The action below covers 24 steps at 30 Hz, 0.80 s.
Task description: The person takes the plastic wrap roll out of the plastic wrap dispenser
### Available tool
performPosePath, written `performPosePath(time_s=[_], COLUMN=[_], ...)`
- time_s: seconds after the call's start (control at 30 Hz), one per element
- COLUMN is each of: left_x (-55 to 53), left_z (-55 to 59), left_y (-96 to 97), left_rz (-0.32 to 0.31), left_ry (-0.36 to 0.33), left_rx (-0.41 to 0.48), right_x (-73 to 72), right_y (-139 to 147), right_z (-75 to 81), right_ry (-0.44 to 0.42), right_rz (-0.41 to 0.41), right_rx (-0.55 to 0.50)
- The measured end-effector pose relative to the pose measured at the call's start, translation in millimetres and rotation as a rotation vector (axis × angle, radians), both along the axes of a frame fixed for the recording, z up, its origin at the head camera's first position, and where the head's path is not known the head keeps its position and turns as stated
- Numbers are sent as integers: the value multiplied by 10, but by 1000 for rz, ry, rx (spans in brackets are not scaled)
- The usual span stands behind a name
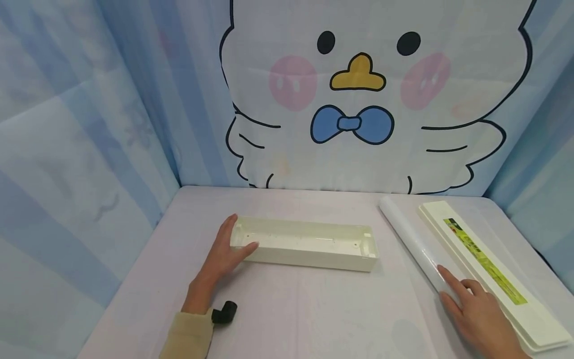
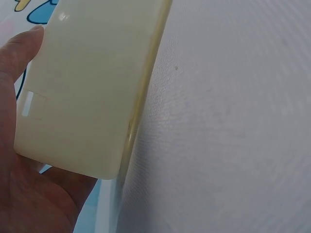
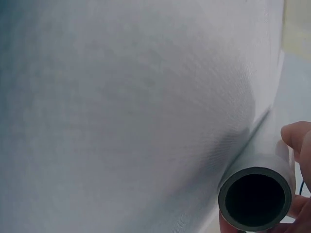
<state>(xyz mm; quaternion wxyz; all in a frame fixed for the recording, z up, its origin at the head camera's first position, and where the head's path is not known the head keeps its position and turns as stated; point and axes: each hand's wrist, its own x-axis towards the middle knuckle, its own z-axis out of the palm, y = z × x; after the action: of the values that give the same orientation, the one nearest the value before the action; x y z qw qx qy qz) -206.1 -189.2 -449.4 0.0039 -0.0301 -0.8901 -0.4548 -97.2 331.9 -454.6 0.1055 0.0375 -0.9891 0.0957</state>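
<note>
A long, open cream plastic box [image 1: 309, 257] lies crosswise on the table. My left hand [image 1: 224, 254] grips its left end, thumb on the front wall and fingers at the back corner. In the left wrist view the box's side wall [image 2: 87, 97] has a small slot near the end. To the right lies a white roll of plastic wrap [image 1: 410, 232], slanted away from me. My right hand [image 1: 480, 314] holds its near end, thumb and fingers on either side. The right wrist view shows the roll's hollow dark core [image 3: 255, 171] facing the camera.
A long cream lid [image 1: 538, 321] with a yellow-green label [image 1: 484, 259] lies right of the roll, close to the right hand. A white cloth [image 1: 287, 319] covers the table. Printed curtains [image 1: 197, 99] stand behind and at both sides.
</note>
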Motion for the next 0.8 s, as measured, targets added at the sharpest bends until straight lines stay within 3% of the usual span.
performPosePath(time_s=[0.33, 0.57, 0.8], left_x=[7, 18, 26], left_z=[30, 27, 33], left_y=[-49, -72, -78], left_rz=[6, 23, 24], left_ry=[-9, -10, 0], left_rx=[-17, -12, -27], right_x=[-70, -98, -84], right_y=[-23, -37, -62], right_z=[163, 173, 169], right_ry=[-169, -188, -188], right_rz=[-85, -136, -134], right_rx=[4, -4, -7])
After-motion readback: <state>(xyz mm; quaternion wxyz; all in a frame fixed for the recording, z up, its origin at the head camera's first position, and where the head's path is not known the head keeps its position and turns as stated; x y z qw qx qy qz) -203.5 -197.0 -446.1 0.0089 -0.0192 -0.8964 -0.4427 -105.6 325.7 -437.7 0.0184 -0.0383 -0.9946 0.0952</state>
